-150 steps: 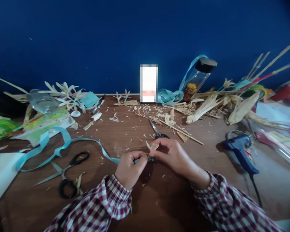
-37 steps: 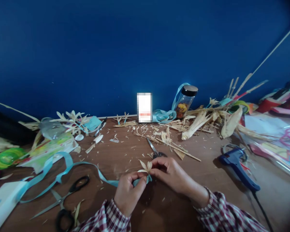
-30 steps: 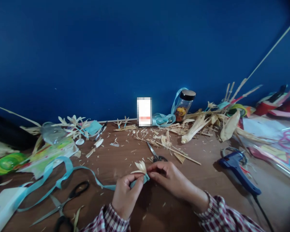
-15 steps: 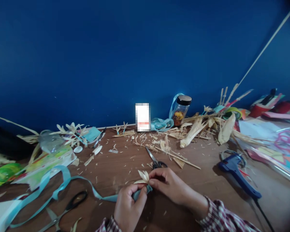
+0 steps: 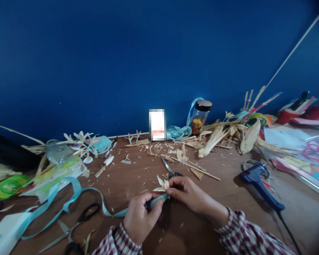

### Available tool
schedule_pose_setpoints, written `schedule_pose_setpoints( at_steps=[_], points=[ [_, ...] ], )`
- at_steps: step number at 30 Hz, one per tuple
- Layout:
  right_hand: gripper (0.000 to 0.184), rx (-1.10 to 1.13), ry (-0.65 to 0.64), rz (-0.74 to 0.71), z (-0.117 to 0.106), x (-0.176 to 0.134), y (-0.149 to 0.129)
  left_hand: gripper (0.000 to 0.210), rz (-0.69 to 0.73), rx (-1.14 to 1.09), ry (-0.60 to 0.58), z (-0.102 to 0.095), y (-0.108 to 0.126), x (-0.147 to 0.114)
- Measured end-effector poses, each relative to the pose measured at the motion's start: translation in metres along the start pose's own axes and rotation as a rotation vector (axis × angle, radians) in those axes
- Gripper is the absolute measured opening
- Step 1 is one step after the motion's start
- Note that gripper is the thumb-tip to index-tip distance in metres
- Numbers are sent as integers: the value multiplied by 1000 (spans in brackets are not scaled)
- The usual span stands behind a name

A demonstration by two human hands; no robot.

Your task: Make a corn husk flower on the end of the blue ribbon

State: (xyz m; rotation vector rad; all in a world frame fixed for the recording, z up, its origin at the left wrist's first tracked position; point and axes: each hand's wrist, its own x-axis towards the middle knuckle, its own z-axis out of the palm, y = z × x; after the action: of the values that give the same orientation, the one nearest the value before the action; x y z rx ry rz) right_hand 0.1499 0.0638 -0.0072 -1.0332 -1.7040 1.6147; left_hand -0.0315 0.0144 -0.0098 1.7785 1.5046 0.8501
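One pale flower (image 5: 162, 184) of husk-like petals sits just above the table (image 5: 202, 241), at the meeting of my fingertips, its petals fanned up and leaning to the left. My right hand (image 5: 190, 198) has it pinched near the base between thumb and forefinger. My left hand (image 5: 140, 216), right beside it, clasps a blue ribbon (image 5: 119, 213) between thumb and finger, the short end reaching under the petals. My fingers cover the base, so I can't tell whether the ribbon goes around it or only lies against it.

I take the step in hand to be fitting ribbon to flower base. The next move, I'd judge, calls for a firm right pinch and a taut ribbon from the left, gentle enough to spare the thin petals.

Leftward from my hand, the ribbon runs slack into loops by the white box (image 5: 10, 228), with open scissors (image 5: 66, 232) lying below it. Just beyond my right hand lies a second pair of scissors (image 5: 168, 165); farther right, well apart, the blue glue gun (image 5: 262, 186). Dry husks (image 5: 214, 141) and a lidded jar (image 5: 200, 117) stretch along the back.
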Motion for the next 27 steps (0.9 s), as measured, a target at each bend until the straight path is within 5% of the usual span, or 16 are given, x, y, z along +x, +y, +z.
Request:
schedule_pose_setpoints(
  at_steps=[6,10,12,15,17,19,21,23,27],
  points=[
    [27,56,20,44,-1,1,4,28,-67,275,-136,-27,-7,8],
    [28,63,74,37,-1,2,7,35,-131,371,-101,-45,-12,16],
    [29,86,87,21,-1,3,9,37,-111,436,102,-49,-14,17],
    [30,215,92,13,1,4,11,32,124,439,615,-42,-11,10],
    [31,289,134,26,3,5,12,20,276,266,737,-28,-4,1],
    [33,324,194,48,4,5,12,9,206,-33,467,-8,4,-8],
    [35,332,229,60,5,5,10,15,-43,-315,168,12,10,-13],
    [35,330,229,41,7,4,8,27,-270,-586,94,26,11,-13],
    [31,367,164,-3,13,2,6,36,-450,-945,121,30,8,-6]
  ],
)
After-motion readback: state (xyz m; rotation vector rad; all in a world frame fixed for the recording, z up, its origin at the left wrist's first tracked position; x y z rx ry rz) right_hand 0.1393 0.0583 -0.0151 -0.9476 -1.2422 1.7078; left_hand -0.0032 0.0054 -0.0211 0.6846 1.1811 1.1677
